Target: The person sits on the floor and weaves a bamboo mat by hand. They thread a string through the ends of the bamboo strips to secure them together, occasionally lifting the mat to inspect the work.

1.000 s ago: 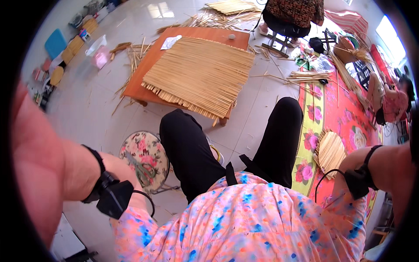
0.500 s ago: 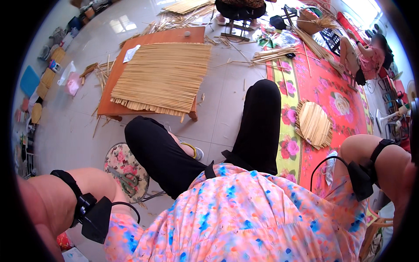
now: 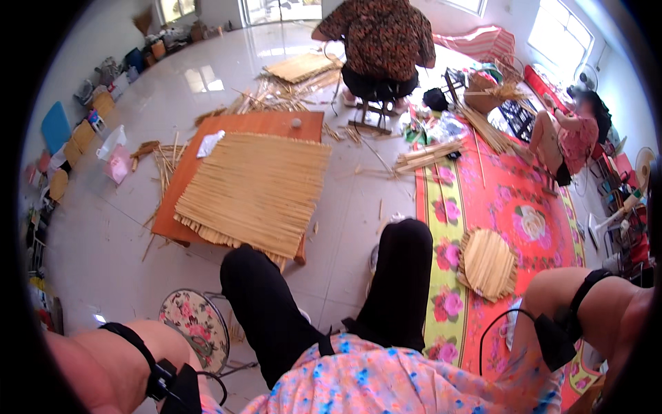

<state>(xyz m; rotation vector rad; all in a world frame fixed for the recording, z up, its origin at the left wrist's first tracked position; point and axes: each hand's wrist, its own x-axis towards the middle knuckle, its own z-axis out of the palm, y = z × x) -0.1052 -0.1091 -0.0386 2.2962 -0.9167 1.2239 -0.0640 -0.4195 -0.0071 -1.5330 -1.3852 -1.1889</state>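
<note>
Both my arms are bent at the lower left and right, with black strapped devices [image 3: 165,376] [image 3: 555,341] on them; my hands are outside the picture. Below are my floral top and black-trousered legs [image 3: 386,290]. In front of my knees stands a low wooden table [image 3: 276,123] bearing a mat of straw-coloured stalks [image 3: 252,186], a white cloth [image 3: 210,143] and a small pale round object [image 3: 296,123]. Beside my left leg is a floral round stool [image 3: 187,317]. By my right leg, a round slatted straw piece [image 3: 486,262] lies on a red floral rug [image 3: 524,200].
One person [image 3: 379,45] sits at the top centre with back to me, another [image 3: 576,138] at the right. Loose stalk bundles [image 3: 427,155] lie around them. A basket [image 3: 483,93] and fans [image 3: 641,169] stand at right; boards and bags [image 3: 83,134] line the left wall.
My view has tilted up, so the table and rug sit lower in the picture and windows and the seated person's whole back appear. My arms remain bent at both sides.
</note>
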